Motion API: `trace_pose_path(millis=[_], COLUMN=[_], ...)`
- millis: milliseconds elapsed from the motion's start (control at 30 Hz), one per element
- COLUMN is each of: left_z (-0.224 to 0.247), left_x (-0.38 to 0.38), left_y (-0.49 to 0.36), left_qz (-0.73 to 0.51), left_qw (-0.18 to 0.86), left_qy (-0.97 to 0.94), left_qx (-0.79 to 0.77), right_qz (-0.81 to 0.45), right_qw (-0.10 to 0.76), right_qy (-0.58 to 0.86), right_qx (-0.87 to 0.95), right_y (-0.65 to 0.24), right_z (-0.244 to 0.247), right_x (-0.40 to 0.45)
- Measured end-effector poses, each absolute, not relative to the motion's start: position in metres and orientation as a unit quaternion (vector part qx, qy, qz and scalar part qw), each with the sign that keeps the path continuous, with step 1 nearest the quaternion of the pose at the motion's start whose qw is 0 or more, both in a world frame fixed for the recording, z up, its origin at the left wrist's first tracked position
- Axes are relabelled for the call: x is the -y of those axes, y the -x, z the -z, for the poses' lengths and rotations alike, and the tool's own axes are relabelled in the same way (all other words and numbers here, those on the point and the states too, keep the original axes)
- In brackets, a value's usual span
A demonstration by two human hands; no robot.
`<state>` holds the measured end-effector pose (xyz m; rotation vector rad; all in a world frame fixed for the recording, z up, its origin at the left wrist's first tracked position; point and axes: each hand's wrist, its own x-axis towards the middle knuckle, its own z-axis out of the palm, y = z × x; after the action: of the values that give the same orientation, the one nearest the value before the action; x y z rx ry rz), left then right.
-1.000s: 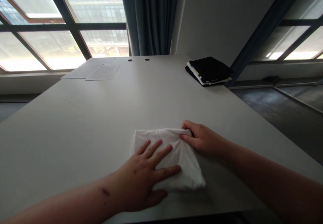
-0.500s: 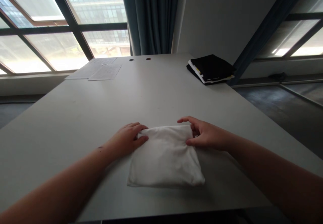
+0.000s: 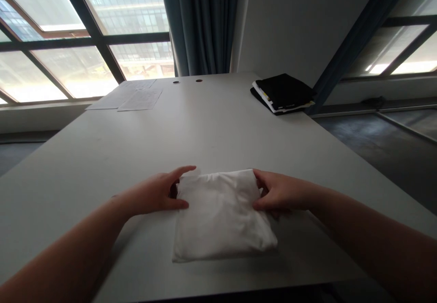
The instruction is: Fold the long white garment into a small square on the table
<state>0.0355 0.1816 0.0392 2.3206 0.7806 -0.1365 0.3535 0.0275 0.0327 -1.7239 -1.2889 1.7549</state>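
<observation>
A folded white cloth (image 3: 221, 216) lies near the front edge of the table, a rough rectangle with small creases along its far edge and right side. At its upper left corner is my left hand (image 3: 165, 192), thumb on top of the fabric, index finger stretched out past the far edge, the other fingers curled at the side. My right hand (image 3: 280, 191) pinches the right side, its thumb on top and its fingers partly hidden behind the cloth's edge. What kind of cloth item it is, I cannot tell.
The white table (image 3: 198, 134) carries printed papers (image 3: 139, 99) at the far left and a stack of black folders (image 3: 285, 92) at the far right. Two round holes are near its back edge. Behind it hang a dark blue curtain (image 3: 201, 25) and windows (image 3: 136, 7).
My left hand has shifted left and its index finger has lifted and straightened. My right index finger has come down to the cloth. The cloth's near edge sits slightly closer to me.
</observation>
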Motion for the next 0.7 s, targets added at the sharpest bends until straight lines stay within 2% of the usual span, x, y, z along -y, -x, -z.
trace_pose_path(millis=[67, 133, 300, 367, 433, 500, 567, 633, 700], left_z=[-0.038, -0.034, -0.034, -0.043, -0.051, -0.054, -0.051, -0.044, -0.039], left_x=[-0.180, -0.180, -0.179, -0.174, -0.169, -0.167, -0.169, -0.173, -0.175], left_y=[-0.036, -0.038, -0.041, -0.039, -0.037, -0.034, -0.032, -0.032, -0.033], left_qz=[0.051, 0.012, -0.210, -0.304, -0.354, -0.332, -0.248, -0.141, -0.061], left_qw=[0.337, 0.334, 0.276, 0.214, 0.131, 0.064, 0.035, 0.049, 0.097], left_qy=[-0.897, -0.898, -0.878, -0.883, -0.900, -0.929, -0.964, -0.987, -0.993], left_qx=[-0.279, -0.285, -0.332, -0.288, -0.218, -0.148, -0.094, -0.055, -0.038], right_qz=[-0.615, -0.606, -0.493, -0.395, -0.277, -0.192, -0.171, -0.189, -0.200], right_qw=[0.171, 0.199, 0.394, 0.473, 0.508, 0.465, 0.355, 0.223, 0.135], right_qy=[0.615, 0.612, 0.598, 0.593, 0.582, 0.552, 0.514, 0.489, 0.487], right_qx=[0.464, 0.467, 0.493, 0.518, 0.571, 0.665, 0.762, 0.822, 0.839], right_y=[-0.352, -0.353, -0.360, -0.362, -0.364, -0.368, -0.374, -0.378, -0.380], right_z=[-0.032, -0.029, -0.027, -0.034, -0.044, -0.051, -0.053, -0.049, -0.043], right_x=[-0.027, -0.029, -0.034, -0.032, -0.028, -0.024, -0.022, -0.022, -0.023])
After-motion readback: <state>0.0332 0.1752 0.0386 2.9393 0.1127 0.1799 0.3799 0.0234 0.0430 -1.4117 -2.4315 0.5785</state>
